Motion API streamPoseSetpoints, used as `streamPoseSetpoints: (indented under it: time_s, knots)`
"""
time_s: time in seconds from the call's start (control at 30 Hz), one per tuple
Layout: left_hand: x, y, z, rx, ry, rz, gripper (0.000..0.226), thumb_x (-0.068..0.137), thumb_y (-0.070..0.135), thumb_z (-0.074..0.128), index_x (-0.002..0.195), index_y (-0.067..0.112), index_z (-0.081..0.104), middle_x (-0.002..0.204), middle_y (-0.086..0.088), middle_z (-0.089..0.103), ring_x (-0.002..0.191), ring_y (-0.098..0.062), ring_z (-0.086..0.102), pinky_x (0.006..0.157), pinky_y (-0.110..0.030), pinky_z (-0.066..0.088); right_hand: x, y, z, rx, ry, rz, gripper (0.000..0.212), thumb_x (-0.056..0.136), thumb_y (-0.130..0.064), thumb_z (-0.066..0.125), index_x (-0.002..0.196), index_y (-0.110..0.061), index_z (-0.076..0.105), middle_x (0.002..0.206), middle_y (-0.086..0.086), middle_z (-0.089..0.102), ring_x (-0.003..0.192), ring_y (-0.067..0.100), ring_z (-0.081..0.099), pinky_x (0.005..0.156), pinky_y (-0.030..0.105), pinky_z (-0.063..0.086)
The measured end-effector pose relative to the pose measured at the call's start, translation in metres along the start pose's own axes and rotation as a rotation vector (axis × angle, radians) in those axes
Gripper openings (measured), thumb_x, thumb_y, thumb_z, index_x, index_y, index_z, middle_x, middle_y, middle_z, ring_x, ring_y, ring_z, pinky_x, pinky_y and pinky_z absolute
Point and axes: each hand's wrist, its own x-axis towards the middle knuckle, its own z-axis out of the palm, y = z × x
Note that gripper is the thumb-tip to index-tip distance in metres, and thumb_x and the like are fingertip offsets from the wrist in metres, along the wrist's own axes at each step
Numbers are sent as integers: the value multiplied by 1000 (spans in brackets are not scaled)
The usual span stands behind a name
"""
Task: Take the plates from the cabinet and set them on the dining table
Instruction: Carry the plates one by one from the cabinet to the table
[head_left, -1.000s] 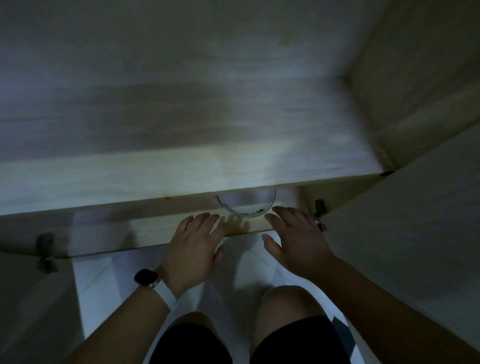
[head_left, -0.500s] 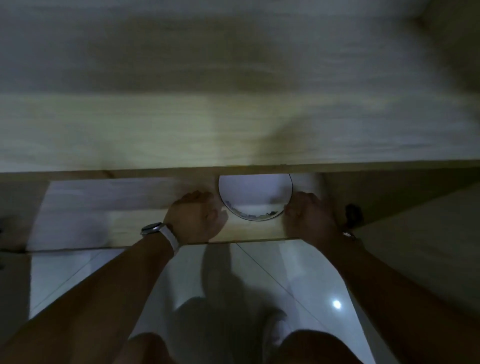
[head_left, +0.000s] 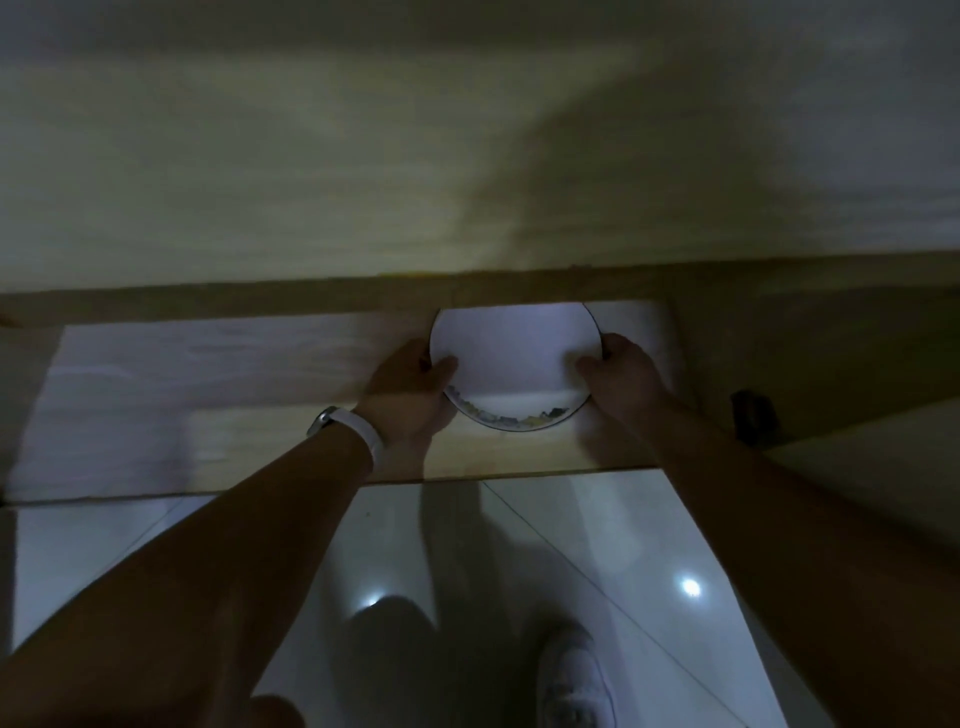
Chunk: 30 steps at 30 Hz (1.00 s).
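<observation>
A round white plate (head_left: 511, 358) with a dark rim and a patterned near edge lies on the lower cabinet shelf (head_left: 208, 395), its far part hidden under the shelf above. My left hand (head_left: 413, 392), with a white-strapped watch on the wrist, grips the plate's left edge, thumb on top. My right hand (head_left: 621, 376) grips the right edge the same way. Whether more plates lie beneath it cannot be told in the dim light.
A wide wooden shelf board (head_left: 363, 182) overhangs the plate from above. A dark hinge (head_left: 750, 423) sits on the cabinet side at the right. Glossy white floor tiles (head_left: 597, 561) and my white shoe (head_left: 574, 675) show below the shelf edge.
Both hands went from hovering near the shelf front to closing on the plate's two sides. The plate now shows further out from under the upper shelf.
</observation>
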Motion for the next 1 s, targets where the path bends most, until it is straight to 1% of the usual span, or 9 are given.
streamPoseSetpoints:
  time_s: [0.13, 0.33, 0.5, 0.6, 0.67, 0.73, 0.83, 0.93, 1.0]
  knots:
    - [6, 0, 10, -38, 67, 21, 33, 95, 27, 60, 123, 10, 55, 110, -2, 63, 96, -22, 57, 73, -26, 40, 2, 3, 6, 102, 20, -20, 33, 91, -17, 59, 124, -11, 58, 105, -1, 61, 92, 14, 54, 76, 24, 40]
    - [1, -1, 14, -80, 68, 69, 30, 96, 10, 57, 124, 6, 45, 110, -2, 55, 98, -18, 51, 75, -25, 39, -2, 12, 9, 282, 39, -58, 36, 91, -12, 61, 126, -12, 56, 113, 0, 64, 99, 16, 60, 67, 14, 47]
    - [-17, -10, 19, -348, 65, 142, 38, 92, -16, 46, 117, 11, 36, 104, 5, 55, 93, -11, 57, 65, -12, 51, -16, 16, 19, 445, 12, 9, 36, 90, -14, 63, 124, -21, 52, 112, -1, 65, 100, 17, 64, 76, 32, 58]
    - [-29, -22, 20, -427, 32, 192, 42, 88, -10, 49, 120, 16, 40, 114, 2, 57, 102, -17, 59, 81, -28, 57, -33, 19, 27, 438, 43, 10, 36, 90, -14, 61, 123, -23, 51, 111, -3, 63, 98, 14, 61, 74, 28, 54]
    - [-41, -24, 17, -456, 28, 173, 46, 89, -17, 46, 125, 11, 41, 113, 2, 57, 98, -10, 60, 78, -23, 57, -47, 21, 31, 438, 46, 20, 37, 89, -8, 56, 122, -21, 48, 111, -2, 61, 100, 18, 59, 77, 36, 56]
    - [-51, -27, 12, -481, 29, 122, 48, 92, -16, 44, 130, 13, 40, 111, 5, 58, 98, -9, 60, 75, -21, 57, -62, 19, 34, 475, 23, 16, 36, 89, -4, 53, 121, -21, 47, 106, -4, 59, 98, 19, 59, 67, 33, 57]
    - [-75, -36, 1, -507, 3, 52, 51, 89, 4, 56, 130, 31, 42, 120, -1, 61, 107, -23, 62, 81, -42, 58, -88, 11, 35, 477, -16, 18, 41, 89, -6, 56, 125, -23, 47, 110, -4, 60, 99, 17, 60, 69, 31, 57]
    - [-113, -35, -11, -516, 5, 36, 51, 92, -2, 56, 130, 28, 41, 119, 2, 61, 100, -9, 63, 73, -26, 57, -122, -3, 29, 464, -79, 40, 47, 83, -7, 56, 125, -27, 47, 110, -3, 60, 101, 20, 60, 77, 43, 58]
    - [-141, -28, -19, -555, -5, 19, 52, 91, -2, 57, 131, 25, 39, 119, 8, 58, 100, -2, 61, 74, -21, 56, -147, -15, 22, 434, -119, 16, 52, 77, -6, 57, 125, -26, 48, 110, 1, 61, 102, 22, 61, 76, 42, 59]
